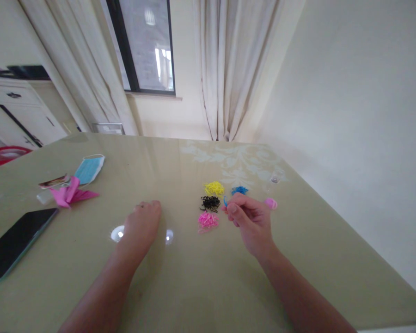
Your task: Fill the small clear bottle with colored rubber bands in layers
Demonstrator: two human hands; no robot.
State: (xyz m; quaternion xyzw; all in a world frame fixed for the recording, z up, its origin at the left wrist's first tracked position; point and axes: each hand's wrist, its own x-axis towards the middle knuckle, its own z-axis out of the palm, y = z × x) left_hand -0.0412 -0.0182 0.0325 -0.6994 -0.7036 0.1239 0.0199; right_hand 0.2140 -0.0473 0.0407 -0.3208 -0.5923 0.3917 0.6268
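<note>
While the thumb and forefinger of the right hand [252,221] pinch a small blue band [225,201], held up above the surface [194,282], the hand's other fingers are curled in toward the palm. The left hand [143,221] rests on the surface, back upward, well apart to the left; its fingers bend down out of sight, so I cannot tell whether it is closed or has anything under it.

Just left of the right hand, three small piles run from far to near: a yellow pile [214,188], a black pile [210,203] and a pink pile [208,221]. A blue pile [239,190] lies just beyond the right hand, to the right of the yellow one. Something orange-red shows below the pinching fingertips, mostly hidden by them. To the right of that hand is a small pink item [271,203], and farther off, near the right edge, a small clear object [276,179], too blurred to name.

Well to the left, a pink folded paper [70,194] lies near a blue face mask [90,169], which is farther off. Nearer, at the left edge, a dark-screened phone [19,243] lies flat. Beyond the far edge hang pale curtains [225,69] beside a window [147,46]; a plain wall [360,115] stands to the right.
</note>
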